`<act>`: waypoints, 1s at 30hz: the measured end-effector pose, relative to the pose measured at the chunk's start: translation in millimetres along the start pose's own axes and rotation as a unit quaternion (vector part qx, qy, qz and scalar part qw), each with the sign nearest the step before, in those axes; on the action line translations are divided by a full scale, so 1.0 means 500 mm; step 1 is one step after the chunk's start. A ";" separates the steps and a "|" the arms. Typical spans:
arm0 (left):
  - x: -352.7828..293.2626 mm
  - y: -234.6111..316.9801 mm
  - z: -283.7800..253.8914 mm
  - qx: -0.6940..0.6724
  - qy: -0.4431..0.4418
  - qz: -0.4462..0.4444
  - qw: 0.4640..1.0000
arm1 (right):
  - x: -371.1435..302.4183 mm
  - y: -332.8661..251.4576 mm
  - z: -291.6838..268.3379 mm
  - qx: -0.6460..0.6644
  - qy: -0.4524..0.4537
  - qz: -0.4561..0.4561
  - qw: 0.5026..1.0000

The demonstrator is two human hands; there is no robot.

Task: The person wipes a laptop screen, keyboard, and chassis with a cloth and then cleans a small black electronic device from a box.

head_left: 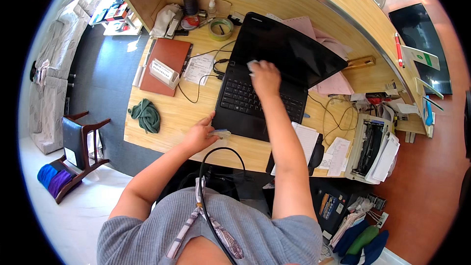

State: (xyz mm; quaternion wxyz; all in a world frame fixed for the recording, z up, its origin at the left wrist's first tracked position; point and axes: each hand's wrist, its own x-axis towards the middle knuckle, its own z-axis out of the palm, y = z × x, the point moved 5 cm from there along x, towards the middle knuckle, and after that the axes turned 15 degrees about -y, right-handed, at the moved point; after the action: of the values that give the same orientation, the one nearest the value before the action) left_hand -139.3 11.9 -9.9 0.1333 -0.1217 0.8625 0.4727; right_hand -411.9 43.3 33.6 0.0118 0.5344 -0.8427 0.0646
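The black, flat laptop (240,121) sits open on the pale yellow wooden desk (169,140). Its long side runs left to right, slanting down to the right, and its front edge points at the person. The right hand (265,78) pinches a small white wipe (252,66) near the screen's bottom. The left hand (198,136) is at the front left corner; I can't tell if it grips.

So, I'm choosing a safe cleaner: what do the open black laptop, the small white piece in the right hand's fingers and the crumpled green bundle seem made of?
Laptop: probably plastic, smooth; even black surfaces without visible grain.
White piece: perhaps tissue or thin cloth; pale, matt, but too small to be sure.
Green bundle: likely fabric, matt; it gathers into soft folds.
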 end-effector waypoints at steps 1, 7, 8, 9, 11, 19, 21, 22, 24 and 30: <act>0.001 0.001 0.000 0.016 0.007 0.005 1.000 | -0.027 0.047 -0.012 -0.018 -0.011 0.035 0.999; 0.009 0.016 -0.007 0.083 0.019 0.011 0.996 | -0.228 0.334 -0.058 -0.062 -0.060 0.274 0.958; 0.008 0.022 -0.012 0.088 0.021 0.011 0.996 | -0.254 0.345 -0.064 -0.017 -0.041 0.305 0.951; 0.006 0.028 -0.015 0.093 0.022 0.009 0.995 | -0.270 0.343 -0.084 0.028 -0.023 0.335 0.941; 0.005 0.039 -0.017 0.083 0.012 -0.005 0.996 | -0.278 0.316 -0.088 0.081 -0.014 0.322 0.943; 0.003 0.046 -0.010 0.116 0.013 -0.005 0.993 | -0.205 0.110 0.009 0.839 0.010 0.140 0.526; 0.007 0.037 -0.009 0.107 0.021 -0.009 0.994 | -0.179 0.070 0.011 0.898 0.007 0.098 0.428; 0.010 0.033 -0.010 0.103 0.025 -0.010 0.994 | -0.178 0.050 0.007 0.907 0.004 0.092 0.410; 0.009 0.016 -0.022 0.017 0.027 -0.006 0.999 | -0.172 0.021 -0.001 0.926 -0.008 0.060 0.374; -0.022 -0.069 -0.030 -0.282 0.049 -0.068 0.956 | -0.183 -0.006 -0.033 0.922 -0.013 0.044 0.386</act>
State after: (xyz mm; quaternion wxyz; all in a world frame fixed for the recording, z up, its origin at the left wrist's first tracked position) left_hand -119.2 -18.1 -25.3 0.0828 -0.2363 0.6889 0.6802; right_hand -370.7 126.1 42.2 -0.5021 0.1804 -0.2892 0.7948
